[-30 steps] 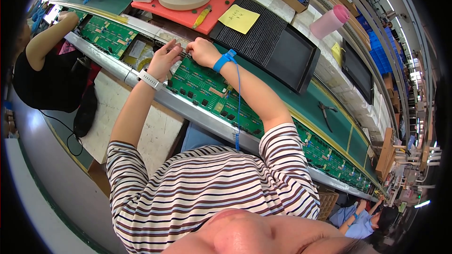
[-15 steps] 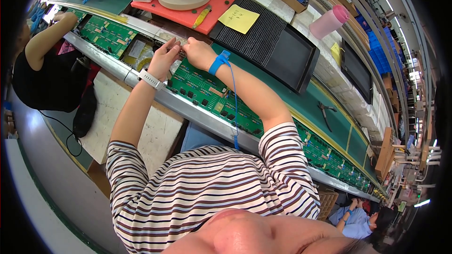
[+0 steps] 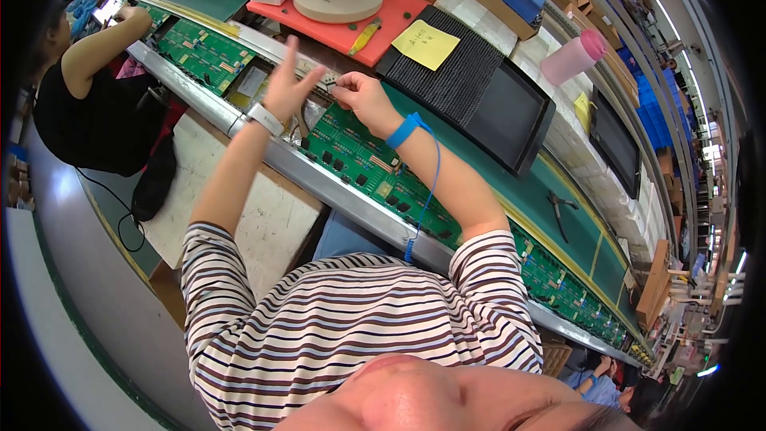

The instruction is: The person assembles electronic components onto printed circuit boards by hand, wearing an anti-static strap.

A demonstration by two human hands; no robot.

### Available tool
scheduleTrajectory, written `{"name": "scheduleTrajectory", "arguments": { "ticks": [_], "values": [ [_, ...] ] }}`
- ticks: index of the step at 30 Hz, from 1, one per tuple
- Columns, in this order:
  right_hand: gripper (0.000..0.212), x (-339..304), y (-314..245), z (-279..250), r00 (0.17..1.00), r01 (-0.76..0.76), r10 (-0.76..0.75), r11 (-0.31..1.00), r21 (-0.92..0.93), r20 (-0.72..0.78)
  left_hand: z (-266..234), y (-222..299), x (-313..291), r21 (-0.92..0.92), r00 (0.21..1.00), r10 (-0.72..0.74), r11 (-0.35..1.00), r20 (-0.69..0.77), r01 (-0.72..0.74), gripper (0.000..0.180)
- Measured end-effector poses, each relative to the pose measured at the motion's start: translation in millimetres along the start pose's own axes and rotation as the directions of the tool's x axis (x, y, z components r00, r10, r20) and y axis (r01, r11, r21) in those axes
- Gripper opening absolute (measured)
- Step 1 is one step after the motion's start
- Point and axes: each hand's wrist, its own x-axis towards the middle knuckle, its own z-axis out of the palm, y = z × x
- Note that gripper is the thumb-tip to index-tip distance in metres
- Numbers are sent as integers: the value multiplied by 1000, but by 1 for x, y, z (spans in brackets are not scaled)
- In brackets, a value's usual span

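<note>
Right hand point(image 3: 369, 104), upper centre of frame: thumb and fingertips together on a small part point(image 3: 331, 86), likely a tip pinch because it's tiny. Its long axis: can't tell, too small. Left hand point(image 3: 286, 92) just left of it: fingers spread, blurred, nothing visible in it. Green circuit board point(image 3: 359, 156) below right hand, long axis upper left to lower right, alongside silver rail point(image 3: 351, 206), presumably for alignment.
</note>
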Motion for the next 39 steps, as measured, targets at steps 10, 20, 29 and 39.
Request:
{"name": "scheduleTrajectory", "arguments": {
  "ticks": [10,20,29,39],
  "values": [
    [15,-23,-2,-22,995,-77,75,997,15,71,-95,-69,35,967,938,-264,59,-223,247,41],
    [11,-14,-9,-36,973,-125,130,991,-36,193,-44,2,-24,977,967,-241,209,81,-30,75],
    [13,45,13,-26,978,-162,157,986,26,140,-15,28,-58,864,972,-68,474,226,-168,51],
    [16,72,34,-17,985,171,-127,780,-602,116,-3,35,-66,769,968,42,600,247,-222,35]
  ]
}}
